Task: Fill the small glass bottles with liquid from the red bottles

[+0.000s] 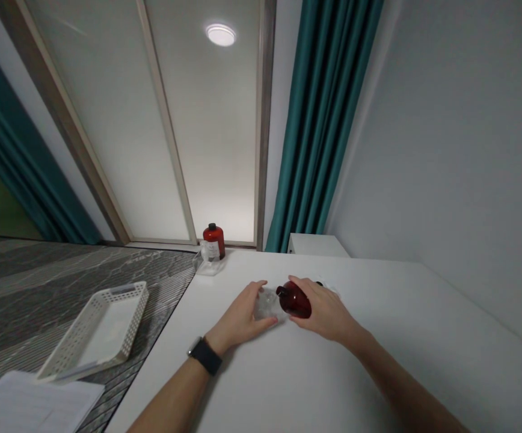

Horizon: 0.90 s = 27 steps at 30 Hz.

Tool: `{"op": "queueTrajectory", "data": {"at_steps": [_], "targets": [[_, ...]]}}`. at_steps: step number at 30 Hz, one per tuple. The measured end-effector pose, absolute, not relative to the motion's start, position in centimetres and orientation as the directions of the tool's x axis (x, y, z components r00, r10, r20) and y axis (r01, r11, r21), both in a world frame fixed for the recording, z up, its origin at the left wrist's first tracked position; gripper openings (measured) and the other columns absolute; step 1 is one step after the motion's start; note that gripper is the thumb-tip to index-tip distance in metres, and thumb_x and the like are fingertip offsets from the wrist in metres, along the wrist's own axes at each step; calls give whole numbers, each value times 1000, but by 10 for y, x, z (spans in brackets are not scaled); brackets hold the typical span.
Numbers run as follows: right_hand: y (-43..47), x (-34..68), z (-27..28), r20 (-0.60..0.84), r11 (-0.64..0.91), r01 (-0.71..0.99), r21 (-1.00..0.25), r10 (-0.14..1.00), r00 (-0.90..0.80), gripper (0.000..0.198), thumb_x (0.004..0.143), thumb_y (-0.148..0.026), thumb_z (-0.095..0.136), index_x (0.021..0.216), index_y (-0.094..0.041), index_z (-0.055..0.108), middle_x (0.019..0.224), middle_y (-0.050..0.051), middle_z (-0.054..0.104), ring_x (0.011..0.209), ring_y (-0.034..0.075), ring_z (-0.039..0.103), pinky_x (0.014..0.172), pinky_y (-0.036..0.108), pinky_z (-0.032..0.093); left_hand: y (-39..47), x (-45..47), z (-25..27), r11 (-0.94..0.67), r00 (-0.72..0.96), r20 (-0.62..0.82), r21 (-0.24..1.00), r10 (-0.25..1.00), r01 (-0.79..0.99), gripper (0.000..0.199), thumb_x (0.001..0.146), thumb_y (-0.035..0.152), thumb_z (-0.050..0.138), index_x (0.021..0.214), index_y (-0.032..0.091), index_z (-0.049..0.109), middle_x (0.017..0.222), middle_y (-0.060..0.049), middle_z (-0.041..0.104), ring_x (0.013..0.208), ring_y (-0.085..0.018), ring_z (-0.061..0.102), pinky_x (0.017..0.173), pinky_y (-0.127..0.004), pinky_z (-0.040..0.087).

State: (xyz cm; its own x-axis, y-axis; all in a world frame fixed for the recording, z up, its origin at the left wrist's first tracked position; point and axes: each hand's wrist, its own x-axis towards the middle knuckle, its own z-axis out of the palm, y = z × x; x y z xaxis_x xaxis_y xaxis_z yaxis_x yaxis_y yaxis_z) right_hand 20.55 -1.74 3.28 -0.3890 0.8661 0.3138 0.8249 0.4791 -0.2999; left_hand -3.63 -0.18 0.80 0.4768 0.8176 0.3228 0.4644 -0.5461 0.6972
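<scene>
My right hand (326, 310) grips a small dark red bottle (294, 300), tipped over with its neck pointing left toward a small clear container (264, 304). My left hand (243, 316) is cupped around that clear container on the white table (378, 361). A black watch sits on my left wrist. At the table's far left edge stands a second red bottle (214, 240) with a black cap and a white label, next to a small clear box (207, 263).
A white perforated basket (103, 328) lies on the grey patterned surface to the left, with white paper (30, 406) in front of it. A teal curtain (328, 120) hangs behind the table beside a frosted window. A white wall runs along the right.
</scene>
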Motion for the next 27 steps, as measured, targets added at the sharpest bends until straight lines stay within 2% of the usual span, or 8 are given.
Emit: {"op": "queueTrajectory", "data": {"at_steps": [18, 27], "targets": [[-12, 213, 39, 277, 549, 818, -172, 824, -495, 70, 79, -35, 67, 143, -28, 40, 125, 10, 65, 107, 31, 65, 89, 46, 51, -1, -37, 6, -570, 477, 351, 679, 806, 463, 72, 73, 30, 80, 135, 18, 43, 123, -12, 59, 113, -30, 59, 98, -46, 49], [-12, 212, 46, 258, 556, 811, -184, 823, -506, 72, 77, -30, 67, 144, -28, 41, 124, 11, 65, 107, 31, 65, 87, 45, 51, -2, -38, 7, -574, 483, 344, 657, 805, 488, 71, 74, 32, 81, 132, 17, 44, 123, -13, 59, 113, -30, 59, 98, -45, 49]]}}
